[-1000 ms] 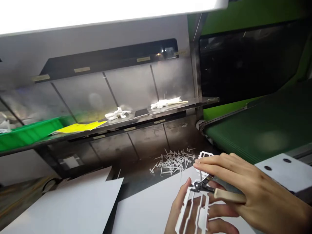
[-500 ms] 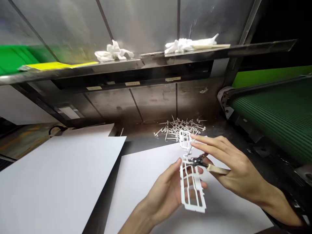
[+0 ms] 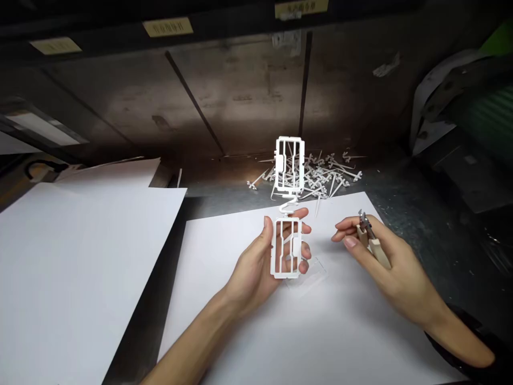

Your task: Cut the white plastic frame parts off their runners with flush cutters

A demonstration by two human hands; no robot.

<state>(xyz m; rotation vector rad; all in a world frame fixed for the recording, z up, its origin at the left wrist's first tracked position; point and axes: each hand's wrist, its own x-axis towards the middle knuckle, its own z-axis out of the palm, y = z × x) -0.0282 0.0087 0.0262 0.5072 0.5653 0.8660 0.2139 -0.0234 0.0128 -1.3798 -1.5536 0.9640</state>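
My left hand (image 3: 256, 262) holds a white moulded plastic part (image 3: 287, 207) upright above a white sheet, thumb on its left edge and fingers behind it. The part has two slotted rectangular frames joined by a thin bent sprue. To the right, my right hand (image 3: 395, 272) is closed around a pair of nippers (image 3: 371, 240) with cream handles; their metal jaws point up, apart from the plastic part. A faint clear piece (image 3: 308, 275) lies on the white sheet (image 3: 248, 347) just under my left fingers.
Behind the sheet lies a heap of cut white sprue bits (image 3: 326, 176) against a metal back panel (image 3: 240, 101). A stack of white sheets (image 3: 88, 267) covers the left side. Conveyor machinery (image 3: 449, 107) stands at the right.
My view has tilted down. The nippers have moved off the plastic part to the right with my right hand, while my left hand now holds the part more upright.
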